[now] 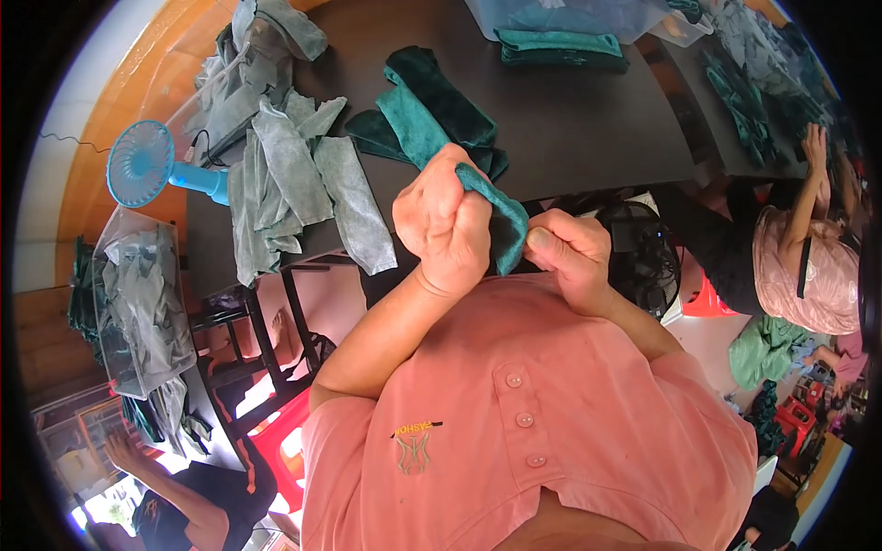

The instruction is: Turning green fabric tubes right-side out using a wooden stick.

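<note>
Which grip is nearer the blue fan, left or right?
Left. The left grip is right of the blue fan, across the pale gray-green cloth pieces; the right grip is farther right, beyond the left.

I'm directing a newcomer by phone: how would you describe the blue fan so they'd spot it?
Start at the dark table across the top and go to its left end. There, beside the pale grey cloth pieces, is the blue fan, its handle pointing right toward them. Its bright blue, round head sets it apart from the cloth and from the black fan at right.
</note>
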### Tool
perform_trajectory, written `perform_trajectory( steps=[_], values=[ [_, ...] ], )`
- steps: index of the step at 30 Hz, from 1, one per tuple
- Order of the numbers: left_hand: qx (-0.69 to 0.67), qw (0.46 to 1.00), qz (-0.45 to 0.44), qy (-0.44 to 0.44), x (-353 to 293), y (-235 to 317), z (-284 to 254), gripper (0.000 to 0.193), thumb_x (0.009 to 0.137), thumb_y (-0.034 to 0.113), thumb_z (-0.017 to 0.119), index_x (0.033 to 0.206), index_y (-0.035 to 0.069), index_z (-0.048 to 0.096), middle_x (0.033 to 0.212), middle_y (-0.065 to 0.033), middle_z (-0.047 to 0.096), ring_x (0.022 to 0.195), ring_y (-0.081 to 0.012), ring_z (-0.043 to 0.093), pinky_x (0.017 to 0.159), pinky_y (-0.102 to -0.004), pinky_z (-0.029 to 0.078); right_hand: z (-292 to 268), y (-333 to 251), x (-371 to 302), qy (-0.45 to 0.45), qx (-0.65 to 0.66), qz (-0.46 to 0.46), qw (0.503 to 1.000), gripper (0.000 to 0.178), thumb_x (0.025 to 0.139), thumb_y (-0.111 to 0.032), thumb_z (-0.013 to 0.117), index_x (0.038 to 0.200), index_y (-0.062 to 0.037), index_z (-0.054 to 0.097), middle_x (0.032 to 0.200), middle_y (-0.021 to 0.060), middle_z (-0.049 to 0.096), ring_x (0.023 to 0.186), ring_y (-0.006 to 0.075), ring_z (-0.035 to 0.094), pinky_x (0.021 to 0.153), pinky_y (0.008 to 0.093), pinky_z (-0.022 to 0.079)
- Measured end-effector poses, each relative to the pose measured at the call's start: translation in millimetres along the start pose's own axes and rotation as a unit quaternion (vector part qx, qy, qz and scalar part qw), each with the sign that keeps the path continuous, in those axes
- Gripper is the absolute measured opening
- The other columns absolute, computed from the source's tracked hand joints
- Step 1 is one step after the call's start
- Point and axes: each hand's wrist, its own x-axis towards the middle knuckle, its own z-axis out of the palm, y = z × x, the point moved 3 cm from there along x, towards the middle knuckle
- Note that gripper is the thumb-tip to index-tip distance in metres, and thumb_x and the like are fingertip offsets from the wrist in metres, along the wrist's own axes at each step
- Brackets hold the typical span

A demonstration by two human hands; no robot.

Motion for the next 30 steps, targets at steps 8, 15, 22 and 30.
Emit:
perform_trajectory(
  steps=[8, 15, 22, 30],
  values=[
    [0.014, 0.995, 0.103, 0.014, -0.4, 9.2, 4.0, 0.016, 0.066, -0.015, 0.045, 0.071, 0.000, 0.047, 0.067, -0.0093, 0.044, 0.053, -0.0218, 0.039, 0.047, -0.0286, 0.035, -2.7, 10.0, -7.1, 0.003, 0.141, 0.138, 0.980, 0.025, 0.095, -0.016, 0.058, 0.084, 0.0061, 0.060, 0.060, 0.0009, 0.048, 0.051, 0.0069, 0.037, 0.048, 0.0244, 0.030],
    [-0.119, 0.991, -0.044, -0.031, 11.2, -28.0, -3.1, 0.012, 0.069, -0.010, 0.044, 0.068, -0.001, 0.052, 0.066, -0.0057, 0.051, 0.054, -0.0147, 0.045, 0.050, -0.0262, 0.036, 1.6, -1.5, -1.4, -0.032, 0.050, 0.027, 0.998, 0.029, 0.097, -0.016, 0.055, 0.077, 0.0050, 0.058, 0.056, 0.0006, 0.046, 0.050, 0.0068, 0.036, 0.047, 0.0246, 0.029],
    [-0.022, 0.996, -0.021, -0.082, 25.1, -1.0, -15.6, 0.028, 0.065, -0.015, 0.044, 0.081, -0.001, 0.062, 0.082, -0.0066, 0.060, 0.072, -0.0124, 0.054, 0.054, -0.0246, 0.040, -8.3, -3.5, 4.0, -0.006, -0.018, 0.008, 1.000, 0.028, 0.096, -0.016, 0.056, 0.078, 0.0051, 0.060, 0.056, -0.0008, 0.046, 0.048, 0.0057, 0.035, 0.046, 0.0235, 0.027],
    [-0.130, 0.971, -0.181, -0.087, 17.9, 3.3, -14.1, 0.031, 0.065, -0.016, 0.041, 0.080, -0.002, 0.065, 0.067, -0.0031, 0.056, 0.056, -0.0091, 0.044, 0.050, -0.0217, 0.032, -0.5, -10.3, 3.7, -0.006, -0.080, -0.070, 0.994, 0.025, 0.094, -0.017, 0.059, 0.082, 0.0048, 0.062, 0.057, -0.0009, 0.049, 0.050, 0.0043, 0.039, 0.048, 0.0221, 0.029]
  ],
)
